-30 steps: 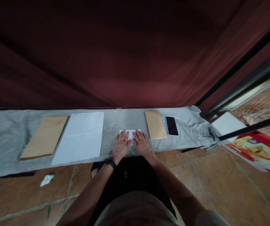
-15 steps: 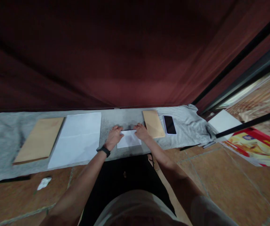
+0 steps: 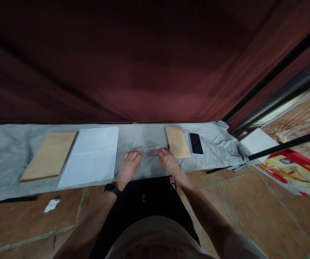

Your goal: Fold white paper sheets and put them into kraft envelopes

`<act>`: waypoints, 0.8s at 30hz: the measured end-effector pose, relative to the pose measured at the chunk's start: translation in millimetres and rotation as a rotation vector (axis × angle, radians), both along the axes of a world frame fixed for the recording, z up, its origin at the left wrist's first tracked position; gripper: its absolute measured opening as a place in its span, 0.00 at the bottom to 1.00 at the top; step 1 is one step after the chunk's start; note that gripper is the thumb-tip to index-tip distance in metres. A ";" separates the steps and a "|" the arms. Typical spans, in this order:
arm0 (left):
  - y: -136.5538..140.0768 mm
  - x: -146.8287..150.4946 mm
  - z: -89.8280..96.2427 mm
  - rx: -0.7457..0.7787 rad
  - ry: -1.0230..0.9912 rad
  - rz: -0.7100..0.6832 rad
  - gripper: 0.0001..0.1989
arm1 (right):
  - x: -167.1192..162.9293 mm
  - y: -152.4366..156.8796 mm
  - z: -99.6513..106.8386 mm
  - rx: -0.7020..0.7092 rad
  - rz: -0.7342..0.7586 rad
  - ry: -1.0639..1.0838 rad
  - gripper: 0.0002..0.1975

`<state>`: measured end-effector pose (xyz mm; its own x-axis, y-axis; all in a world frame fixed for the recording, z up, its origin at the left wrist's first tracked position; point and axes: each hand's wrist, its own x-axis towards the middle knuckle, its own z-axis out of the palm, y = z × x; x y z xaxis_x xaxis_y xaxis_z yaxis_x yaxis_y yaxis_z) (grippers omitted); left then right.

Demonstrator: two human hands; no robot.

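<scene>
A narrow strip of folded white paper (image 3: 149,152), smeared by motion, lies crosswise between my hands on the grey cloth (image 3: 141,136). My left hand (image 3: 130,164), with a dark band at the wrist, has its fingers closed at the paper's left end. At the right end, the bent fingers of my right hand (image 3: 167,159) pinch the paper. A brown envelope (image 3: 178,142) lies just beyond my right hand, with a phone (image 3: 196,144) beside it. Left of my left hand is a large white sheet (image 3: 92,154) with a crease across it.
A larger brown envelope (image 3: 49,154) lies at the left, beside the white sheet. Dark red fabric (image 3: 144,72) hangs behind the cloth-covered surface. A red and yellow box (image 3: 297,172) is at the right, near a dark bar (image 3: 287,144). White scrap (image 3: 52,205) lies on the tiled floor.
The white paper between my hands has gone from a wider rectangle to a narrow strip. Both hands have shifted slightly toward my body, and my left fingers have curled in.
</scene>
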<state>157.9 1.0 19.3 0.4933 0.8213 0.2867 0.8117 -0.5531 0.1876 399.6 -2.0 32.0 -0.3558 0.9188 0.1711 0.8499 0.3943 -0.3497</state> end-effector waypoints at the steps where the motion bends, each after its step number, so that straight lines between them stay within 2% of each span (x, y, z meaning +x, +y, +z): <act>1: -8.1 0.4 -12.1 -0.032 0.014 -0.024 0.15 | 0.3 -9.9 -12.9 -0.025 0.021 -0.006 0.16; 4: -24.8 0.6 -38.3 -0.093 -0.024 -0.049 0.19 | 3.2 -32.3 -41.4 -0.045 0.018 0.053 0.19; 6: -28.8 -0.7 -44.9 -0.124 -0.071 -0.044 0.21 | 4.2 -38.4 -48.5 -0.051 -0.005 0.107 0.20; 10: -27.3 -4.8 -43.6 -0.188 -0.139 -0.022 0.22 | -6.4 -29.8 -45.3 -0.050 -0.069 0.176 0.19; 14: -26.9 -7.1 -44.7 -0.228 -0.201 -0.013 0.21 | -29.3 -9.9 -44.0 0.004 -0.047 0.175 0.19; 19: -30.6 -10.4 -46.3 -0.250 -0.215 0.009 0.23 | -47.0 0.0 -58.7 0.036 -0.063 0.021 0.21; 24: -37.9 3.1 -31.4 -0.250 -0.136 0.089 0.22 | -48.7 -8.3 -76.6 0.092 -0.137 -0.118 0.24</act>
